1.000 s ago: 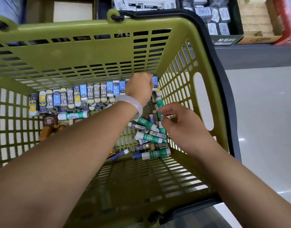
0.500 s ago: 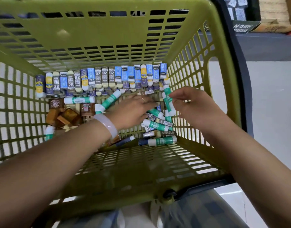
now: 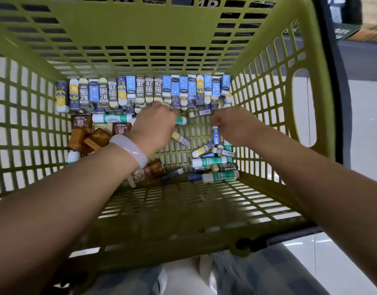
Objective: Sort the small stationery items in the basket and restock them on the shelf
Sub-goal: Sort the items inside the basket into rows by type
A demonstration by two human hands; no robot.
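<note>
A green plastic basket (image 3: 268,86) holds small stationery. A row of upright erasers (image 3: 145,90) in blue, yellow and 2B sleeves lines its far wall. Green-and-white glue sticks (image 3: 213,161) and loose erasers lie heaped at the right. Brown boxed items (image 3: 87,135) sit at the left. My left hand (image 3: 155,124), with a pale bangle on the wrist, curls over a glue stick (image 3: 182,120) whose end pokes out beside the thumb. My right hand (image 3: 232,124) hovers with curled fingers over a blue eraser (image 3: 215,135); what it holds is hidden.
Another glue stick (image 3: 113,118) lies just left of my left hand. The basket's dark handle (image 3: 341,103) runs along the right rim. Pale floor (image 3: 366,145) shows to the right, and a shelf edge with a carton (image 3: 347,31) at the top right.
My left hand came back from the far eraser row to the middle of the basket floor. The glue sticks that leaned on the right wall are gone from there. The view tilted down.
</note>
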